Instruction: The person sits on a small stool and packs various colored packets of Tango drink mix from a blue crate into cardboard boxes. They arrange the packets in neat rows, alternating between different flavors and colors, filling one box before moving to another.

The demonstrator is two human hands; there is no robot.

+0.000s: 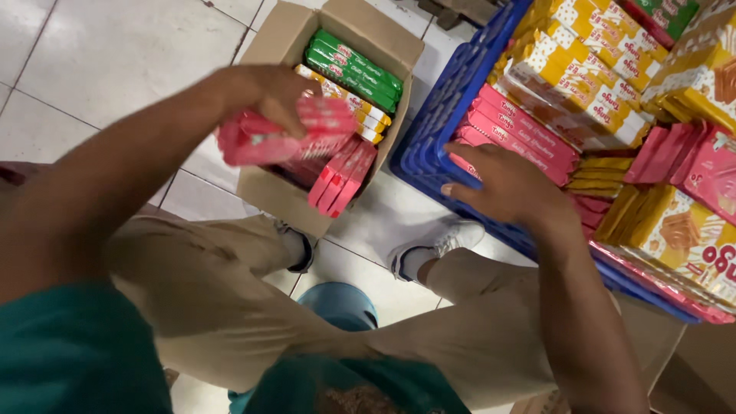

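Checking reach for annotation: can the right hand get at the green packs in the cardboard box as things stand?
Probably yes. The green packs lie uncovered on top in the open cardboard box. The right hand rests on the blue crate alongside; the left hand holds red packs nearer, partly crossing the way.

This looks like a shop or its back room. Many snack packs of the same kind are stacked in a blue plastic crate (429, 165) on the floor: pink ones (521, 126), and yellow and white ones (583, 84). Just beside it stands an open cardboard box (280, 195) with more packs, green (354, 69) and red (341, 176). The floor (107, 69) has pale tiles.
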